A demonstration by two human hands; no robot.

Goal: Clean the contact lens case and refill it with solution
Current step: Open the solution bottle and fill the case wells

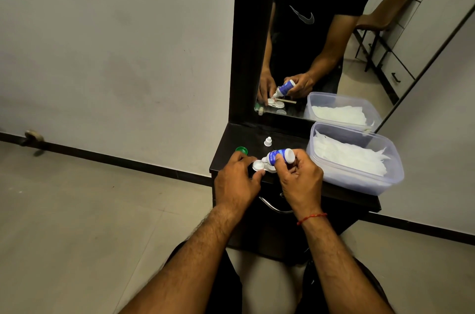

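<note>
A white contact lens case lies open on the dark dresser top. My left hand pinches its left end between thumb and fingers. My right hand grips a small blue-and-white solution bottle, tipped sideways with its nozzle pointing down-left over the case. The bottle's white cap stands further back on the top. A green case lid lies near the left edge, just beyond my left hand.
A clear plastic tub holding white tissues stands on the right of the dresser top. A mirror rises behind it and reflects my hands. A drawer handle sits below the front edge. Tiled floor lies to the left.
</note>
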